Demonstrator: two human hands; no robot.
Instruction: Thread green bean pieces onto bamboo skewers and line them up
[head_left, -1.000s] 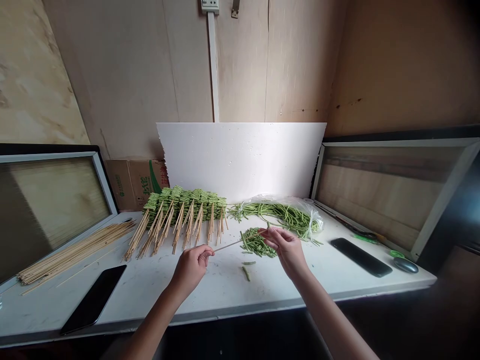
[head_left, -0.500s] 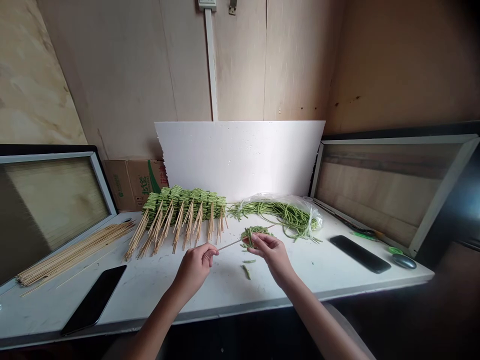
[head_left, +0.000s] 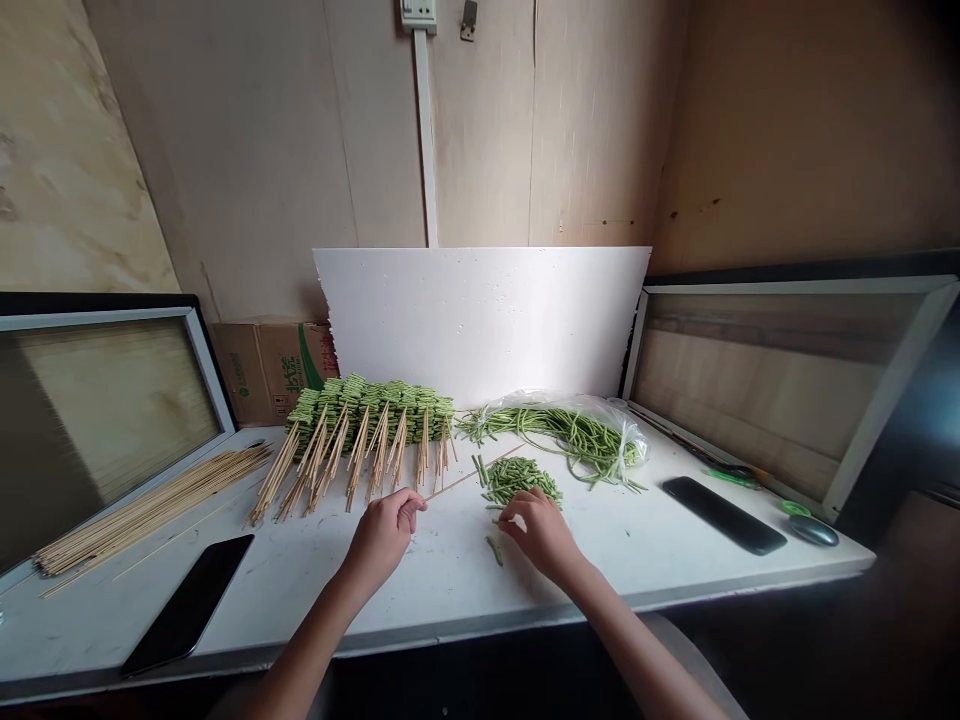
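My left hand [head_left: 386,532] is closed on the near end of a thin bamboo skewer [head_left: 463,479] that slants up and to the right, with one green bean piece [head_left: 480,469] threaded on it. My right hand [head_left: 538,528] is lowered onto the white table [head_left: 420,590], fingers curled and pinching at a loose bean piece [head_left: 493,549] beside a small pile of cut green bean pieces [head_left: 519,480]. Behind lie stacked finished bean skewers [head_left: 367,420].
Long green beans in a clear plastic bag [head_left: 574,430] lie at the back right. Bare skewers [head_left: 150,505] are piled at the left, with a black phone [head_left: 187,600] near the front edge. Another dark phone [head_left: 724,513] lies at the right. A white foam board [head_left: 480,320] leans against the wall.
My right hand has let go of the skewer's far end and dropped down to the table in front of the cut pile. One bean piece now sits on the skewer.
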